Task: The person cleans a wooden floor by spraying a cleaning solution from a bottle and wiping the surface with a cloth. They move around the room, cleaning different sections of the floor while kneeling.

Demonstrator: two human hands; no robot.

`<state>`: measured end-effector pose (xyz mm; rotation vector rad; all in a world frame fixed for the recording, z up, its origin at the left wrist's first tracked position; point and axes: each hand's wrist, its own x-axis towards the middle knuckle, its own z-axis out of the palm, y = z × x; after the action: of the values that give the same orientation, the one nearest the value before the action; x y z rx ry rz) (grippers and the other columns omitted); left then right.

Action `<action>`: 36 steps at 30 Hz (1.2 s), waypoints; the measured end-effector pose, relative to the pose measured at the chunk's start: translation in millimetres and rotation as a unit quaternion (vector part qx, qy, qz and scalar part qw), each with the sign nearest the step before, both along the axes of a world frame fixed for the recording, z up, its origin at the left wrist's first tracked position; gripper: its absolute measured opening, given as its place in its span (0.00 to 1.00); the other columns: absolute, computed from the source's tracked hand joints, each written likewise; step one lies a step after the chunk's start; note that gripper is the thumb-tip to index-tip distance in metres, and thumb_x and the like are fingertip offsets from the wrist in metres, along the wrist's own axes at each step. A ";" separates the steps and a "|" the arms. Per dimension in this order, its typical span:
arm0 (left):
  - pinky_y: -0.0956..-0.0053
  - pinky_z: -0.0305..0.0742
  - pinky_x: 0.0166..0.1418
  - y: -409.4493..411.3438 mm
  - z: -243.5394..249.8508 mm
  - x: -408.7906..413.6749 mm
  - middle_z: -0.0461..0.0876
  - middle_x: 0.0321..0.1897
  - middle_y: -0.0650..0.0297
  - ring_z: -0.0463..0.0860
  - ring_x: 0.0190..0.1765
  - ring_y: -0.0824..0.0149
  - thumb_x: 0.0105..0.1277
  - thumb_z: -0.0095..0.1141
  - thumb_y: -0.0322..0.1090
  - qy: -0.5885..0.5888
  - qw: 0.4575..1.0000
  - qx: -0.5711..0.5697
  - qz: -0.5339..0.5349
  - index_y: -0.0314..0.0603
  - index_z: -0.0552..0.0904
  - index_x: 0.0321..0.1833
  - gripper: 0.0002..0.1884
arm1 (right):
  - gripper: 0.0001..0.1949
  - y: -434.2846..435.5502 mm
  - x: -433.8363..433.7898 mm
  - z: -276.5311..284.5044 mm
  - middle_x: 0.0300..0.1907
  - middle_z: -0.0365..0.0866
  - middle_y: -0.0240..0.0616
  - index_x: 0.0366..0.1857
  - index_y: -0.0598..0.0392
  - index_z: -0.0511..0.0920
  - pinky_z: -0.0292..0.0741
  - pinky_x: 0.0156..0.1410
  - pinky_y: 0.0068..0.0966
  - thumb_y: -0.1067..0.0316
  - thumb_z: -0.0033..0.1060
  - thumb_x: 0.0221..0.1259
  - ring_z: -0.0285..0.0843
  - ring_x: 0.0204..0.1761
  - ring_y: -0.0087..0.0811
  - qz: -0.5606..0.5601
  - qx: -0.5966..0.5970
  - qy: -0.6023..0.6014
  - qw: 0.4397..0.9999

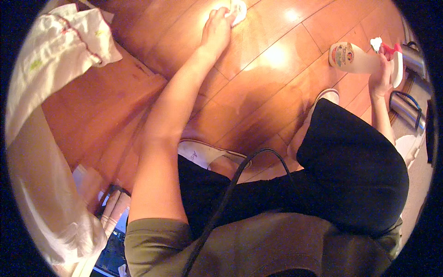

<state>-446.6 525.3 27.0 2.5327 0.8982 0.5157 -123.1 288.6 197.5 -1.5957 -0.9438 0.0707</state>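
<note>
My left hand [217, 31] presses a white wad of tissue or cloth [238, 13] on the glossy wooden floor [256, 86], at the top of the view. On the right, my right hand [380, 76] grips a spray bottle [353, 60] around its neck, just below the red-and-white trigger head [397, 69]. The bottle is tilted nearly on its side, its labelled base towards the left. A crumpled white piece [376, 44], perhaps tissue, shows beside the trigger. I cannot tell whether my right hand holds that piece too.
White fabric with coloured marks [69, 45] hangs along the left side. My slippered feet [204, 152] are on the floor below me. A black cable [238, 169] loops in front of my body. Metal cylinders [408, 110] with dark straps lie at the right edge.
</note>
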 end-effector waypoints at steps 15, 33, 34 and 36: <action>0.66 0.75 0.58 -200.1 26.6 -171.1 0.78 0.48 0.60 0.78 0.52 0.58 0.63 0.46 0.34 0.053 0.898 -0.121 -0.420 0.49 0.75 0.61 0.22 | 0.27 -2.1 -10.2 -2.4 0.52 0.75 0.46 0.64 0.68 0.65 0.67 0.67 0.36 0.73 0.53 0.59 0.73 0.58 0.40 0.026 -0.017 -0.055 0.998; 0.59 0.70 0.57 -129.6 14.2 -216.4 0.75 0.51 0.57 0.74 0.54 0.55 0.61 0.47 0.30 0.176 0.968 -0.038 -0.176 0.50 0.75 0.63 0.25 | 0.24 -4.2 3.3 -4.0 0.49 0.78 0.44 0.61 0.69 0.68 0.68 0.64 0.32 0.75 0.55 0.58 0.75 0.54 0.34 0.004 0.007 -0.018 1.000; 0.59 0.70 0.56 -119.2 13.0 -195.0 0.76 0.50 0.57 0.74 0.53 0.55 0.60 0.48 0.29 0.144 0.978 -0.036 -0.146 0.49 0.75 0.62 0.24 | 0.24 -5.0 4.2 -6.2 0.48 0.78 0.44 0.60 0.70 0.68 0.68 0.63 0.32 0.75 0.56 0.58 0.75 0.53 0.34 0.002 0.010 -0.021 1.000; 0.59 0.71 0.54 -101.6 3.8 -145.9 0.76 0.49 0.57 0.75 0.51 0.54 0.59 0.49 0.28 0.094 0.992 -0.016 -0.078 0.49 0.77 0.61 0.24 | 0.20 -14.0 13.2 -8.1 0.53 0.76 0.47 0.57 0.67 0.72 0.69 0.65 0.36 0.77 0.56 0.59 0.76 0.54 0.37 0.024 0.037 0.016 0.999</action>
<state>-592.5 423.7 30.8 2.6273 0.7566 0.2158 -109.9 274.6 189.3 -1.4996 -0.9495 0.0927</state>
